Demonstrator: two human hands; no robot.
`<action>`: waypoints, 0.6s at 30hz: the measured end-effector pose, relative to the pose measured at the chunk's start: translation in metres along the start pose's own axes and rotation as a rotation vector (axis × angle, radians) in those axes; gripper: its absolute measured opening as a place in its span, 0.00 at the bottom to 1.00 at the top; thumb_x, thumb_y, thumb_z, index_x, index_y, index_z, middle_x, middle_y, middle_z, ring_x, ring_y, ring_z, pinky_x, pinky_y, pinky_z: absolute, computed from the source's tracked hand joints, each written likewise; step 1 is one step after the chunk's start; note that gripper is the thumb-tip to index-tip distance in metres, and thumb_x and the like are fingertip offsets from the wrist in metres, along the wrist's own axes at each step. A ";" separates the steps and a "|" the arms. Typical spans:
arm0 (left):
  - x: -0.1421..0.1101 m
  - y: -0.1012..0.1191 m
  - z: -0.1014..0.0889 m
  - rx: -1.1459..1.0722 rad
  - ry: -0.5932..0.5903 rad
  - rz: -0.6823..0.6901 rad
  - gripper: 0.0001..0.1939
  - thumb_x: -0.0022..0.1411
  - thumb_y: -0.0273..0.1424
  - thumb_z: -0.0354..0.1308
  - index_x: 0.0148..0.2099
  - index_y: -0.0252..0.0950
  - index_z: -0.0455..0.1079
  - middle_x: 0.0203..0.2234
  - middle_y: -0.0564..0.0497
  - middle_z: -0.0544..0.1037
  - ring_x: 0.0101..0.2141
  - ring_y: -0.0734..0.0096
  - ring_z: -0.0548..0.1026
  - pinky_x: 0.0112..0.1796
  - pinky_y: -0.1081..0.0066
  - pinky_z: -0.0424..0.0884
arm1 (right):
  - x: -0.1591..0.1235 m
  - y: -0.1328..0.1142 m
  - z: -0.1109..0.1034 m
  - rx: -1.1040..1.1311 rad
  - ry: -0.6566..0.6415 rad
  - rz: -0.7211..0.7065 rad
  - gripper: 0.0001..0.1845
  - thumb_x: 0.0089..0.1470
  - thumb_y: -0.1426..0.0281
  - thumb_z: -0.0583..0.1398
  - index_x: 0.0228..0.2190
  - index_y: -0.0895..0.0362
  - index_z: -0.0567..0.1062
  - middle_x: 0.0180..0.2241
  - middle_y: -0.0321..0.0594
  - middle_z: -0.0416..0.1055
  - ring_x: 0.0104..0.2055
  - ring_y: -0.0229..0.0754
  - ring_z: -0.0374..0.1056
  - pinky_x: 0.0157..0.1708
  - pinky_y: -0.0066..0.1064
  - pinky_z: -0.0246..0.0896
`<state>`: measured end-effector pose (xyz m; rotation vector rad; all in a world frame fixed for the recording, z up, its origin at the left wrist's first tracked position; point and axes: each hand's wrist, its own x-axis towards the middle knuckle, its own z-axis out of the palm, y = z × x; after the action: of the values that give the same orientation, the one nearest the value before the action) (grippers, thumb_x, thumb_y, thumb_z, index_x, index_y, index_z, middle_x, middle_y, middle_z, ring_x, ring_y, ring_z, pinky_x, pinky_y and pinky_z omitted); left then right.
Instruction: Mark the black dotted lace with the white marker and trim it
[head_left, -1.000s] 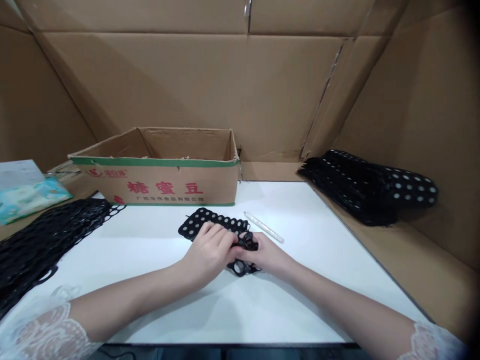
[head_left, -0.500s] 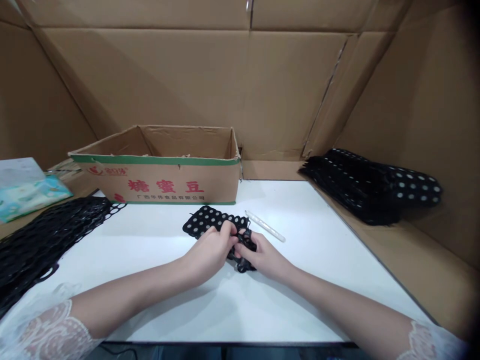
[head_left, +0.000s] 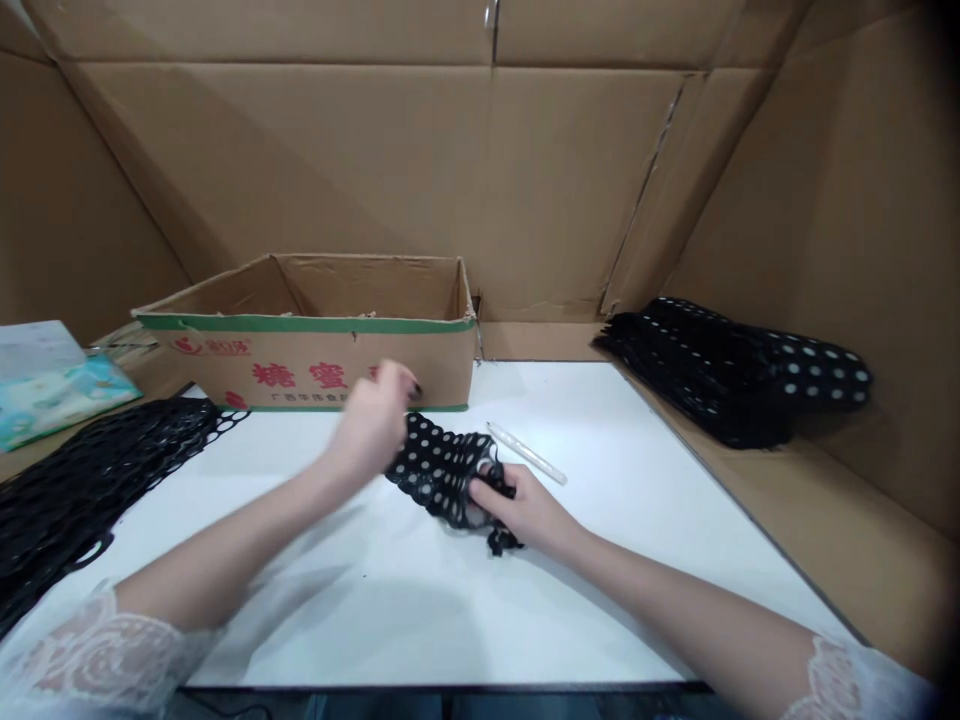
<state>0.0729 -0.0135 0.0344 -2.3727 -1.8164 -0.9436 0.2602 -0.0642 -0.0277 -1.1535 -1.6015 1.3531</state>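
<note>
A strip of black mesh fabric with white-looking round holes [head_left: 431, 465] lies over the white table. My right hand [head_left: 521, 505] grips its gathered right end, thumb on top, with ragged black bits sticking out around the fingers. My left hand [head_left: 375, 415] is raised above the table, in front of the cardboard box [head_left: 214, 370], apart from the fabric's held end. Its fingers are pinched together on a small black scrap [head_left: 416, 388], blurred by motion. Just beyond my right hand lies a clear-white pen [head_left: 529, 455].
A pile of black netting [head_left: 97, 485] covers the table's left side, with a blue tissue pack [head_left: 67, 395] behind it. At the right, a stack of dotted black fabric [head_left: 735, 370] rests on cardboard. Cardboard walls [head_left: 360, 150] enclose the table [head_left: 360, 620].
My left hand has left the fabric beside my right hand and moved up and left with a small black scrap. More of the dotted strip shows; my right hand keeps its hold.
</note>
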 end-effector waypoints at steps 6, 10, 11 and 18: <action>0.080 -0.025 -0.067 0.299 0.545 0.106 0.18 0.66 0.31 0.30 0.50 0.27 0.54 0.40 0.44 0.66 0.40 0.67 0.66 0.39 0.62 0.56 | -0.002 0.000 0.002 -0.008 -0.017 0.075 0.11 0.49 0.63 0.54 0.30 0.57 0.61 0.19 0.30 0.58 0.19 0.32 0.57 0.19 0.25 0.54; 0.111 -0.037 -0.064 0.397 0.323 0.059 0.16 0.62 0.34 0.40 0.41 0.27 0.63 0.35 0.45 0.70 0.40 0.61 0.68 0.40 0.56 0.56 | -0.005 -0.004 -0.002 -0.059 0.022 -0.103 0.07 0.48 0.68 0.55 0.30 0.56 0.61 0.27 0.33 0.62 0.29 0.33 0.61 0.32 0.27 0.59; 0.112 -0.036 -0.060 0.400 0.299 0.069 0.15 0.61 0.35 0.41 0.39 0.29 0.64 0.34 0.45 0.71 0.40 0.60 0.68 0.41 0.55 0.56 | -0.005 -0.005 -0.004 -0.073 0.025 -0.133 0.07 0.48 0.69 0.55 0.31 0.56 0.61 0.29 0.34 0.62 0.31 0.34 0.61 0.34 0.27 0.59; 0.041 0.011 -0.032 0.222 0.200 0.271 0.14 0.63 0.36 0.40 0.40 0.35 0.63 0.36 0.47 0.72 0.40 0.62 0.69 0.41 0.64 0.61 | -0.006 -0.012 -0.005 -0.043 0.047 -0.172 0.20 0.47 0.73 0.54 0.44 0.55 0.56 0.37 0.37 0.64 0.41 0.36 0.62 0.41 0.29 0.59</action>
<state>0.0738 0.0070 0.0832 -2.2244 -1.4057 -0.8612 0.2651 -0.0689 -0.0147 -1.0393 -1.6628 1.1786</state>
